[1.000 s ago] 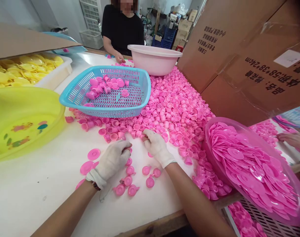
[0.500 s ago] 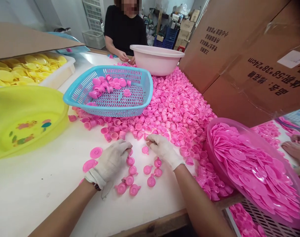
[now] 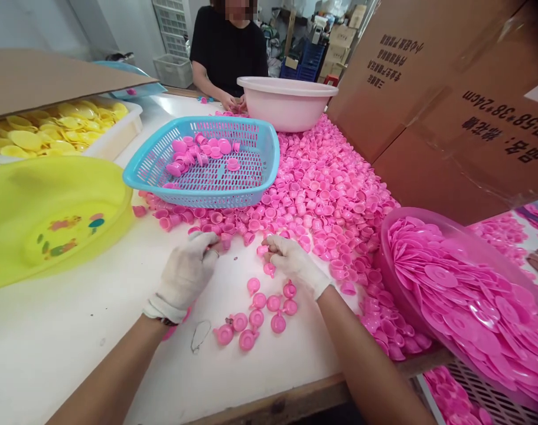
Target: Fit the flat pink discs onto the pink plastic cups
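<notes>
My left hand [image 3: 186, 274], in a white glove with bare fingertips, is closed on a small pink toy cup [image 3: 225, 241] at the near edge of the cup heap [image 3: 322, 195]. To its right, my gloved right hand [image 3: 295, 262] pinches another pink toy cup [image 3: 262, 250] just above the table. Between and below the hands, several pink cups lie bottom up in a loose group, among them a cup [image 3: 247, 340] at the front. Pink saucers, mostly hidden, show under my left wrist.
A blue basket [image 3: 202, 198] holding some pink pieces rests on the heap. A yellow basin [image 3: 87, 177] stands left, a pink tub of saucers [image 3: 450, 283] right. Behind are a pale pink basin [image 3: 286, 103], a large carton [image 3: 428, 106] and a person in black [image 3: 228, 53].
My left hand has moved up and left to the heap's edge and taken a cup. My right hand now holds a cup upright near the same spot. The view has shifted slightly.
</notes>
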A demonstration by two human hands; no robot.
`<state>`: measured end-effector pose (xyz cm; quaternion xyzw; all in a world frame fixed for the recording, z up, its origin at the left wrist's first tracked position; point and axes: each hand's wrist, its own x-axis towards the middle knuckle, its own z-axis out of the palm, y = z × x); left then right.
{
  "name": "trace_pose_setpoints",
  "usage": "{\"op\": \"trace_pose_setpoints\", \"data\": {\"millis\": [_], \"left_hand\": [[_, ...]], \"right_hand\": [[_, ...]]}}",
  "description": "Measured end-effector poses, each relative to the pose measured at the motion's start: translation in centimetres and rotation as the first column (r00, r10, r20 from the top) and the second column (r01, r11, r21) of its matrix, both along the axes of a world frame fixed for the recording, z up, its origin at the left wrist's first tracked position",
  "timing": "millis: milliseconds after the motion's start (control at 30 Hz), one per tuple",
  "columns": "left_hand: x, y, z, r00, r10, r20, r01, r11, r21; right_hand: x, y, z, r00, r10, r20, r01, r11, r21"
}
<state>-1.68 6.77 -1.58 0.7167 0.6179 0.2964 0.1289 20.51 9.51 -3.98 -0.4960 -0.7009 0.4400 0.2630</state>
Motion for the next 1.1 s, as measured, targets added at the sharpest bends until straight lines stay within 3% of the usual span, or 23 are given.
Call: {"op": "trace_pose_setpoints", "data": {"millis": [67, 133, 200, 333, 433, 567, 667, 767, 867, 1000, 1100], "left_hand": [[-0.3, 0.5, 0.0, 0.994, 0.017, -0.104, -0.016, 1.0, 0.01], [0.2, 0.7, -0.3, 0.973, -0.036, -0.229, 0.033, 0.999, -0.02], [0.9, 0.9, -0.7, 0.934, -0.083, -0.348, 0.073, 0.996, -0.04], [1.5, 1.3, -1.3, 0.907, -0.06, -0.417, 0.055, 0.998, -0.024], [1.2, 1.5, -1.2, 0.939, -0.019, -0.343, 0.012, 1.0, -0.021], [0.5, 1.0, -0.3, 0.985, -0.009, -0.174, -0.006, 0.996, -0.086], [0.2, 0.1, 0.6, 0.991, -0.098, -0.088, 0.076, 0.97, -0.229], [0.2, -0.8, 1.4, 0.97, -0.234, -0.059, 0.189, 0.89, -0.414], [0.2, -1.4, 2.2, 0.956, -0.27, -0.118, 0.188, 0.867, -0.462], [-1.7, -1.9, 2.9, 0.973, -0.135, -0.189, 0.064, 0.937, -0.343], [-4.2, -2.4, 2.6, 0.966, -0.039, -0.255, -0.027, 0.967, -0.252]], "right_hand": [[0.2, -0.2, 0.2, 0.997, 0.027, -0.078, -0.034, 0.996, -0.082], [0.3, -0.3, 0.3, 0.998, 0.033, -0.057, -0.039, 0.994, -0.106], [0.4, -0.5, 0.5, 0.999, 0.048, 0.007, -0.047, 0.995, -0.085], [0.8, -0.8, 0.4, 0.994, 0.05, 0.098, -0.046, 0.998, -0.045], [0.5, -0.8, 0.4, 0.984, -0.012, 0.18, -0.008, 0.994, 0.105], [-1.5, 0.0, 0.8, 0.932, -0.098, 0.349, -0.06, 0.908, 0.415], [-3.3, 0.8, 1.3, 0.855, -0.119, 0.506, -0.147, 0.879, 0.454], [-4.5, 1.3, 1.5, 0.794, -0.128, 0.594, -0.157, 0.901, 0.404], [-4.9, 1.3, 1.2, 0.832, -0.125, 0.541, -0.106, 0.92, 0.376], [-3.9, 0.7, 0.7, 0.904, -0.092, 0.417, -0.074, 0.928, 0.365], [-2.0, 0.1, 0.2, 0.989, -0.089, 0.119, 0.062, 0.974, 0.216]]}}
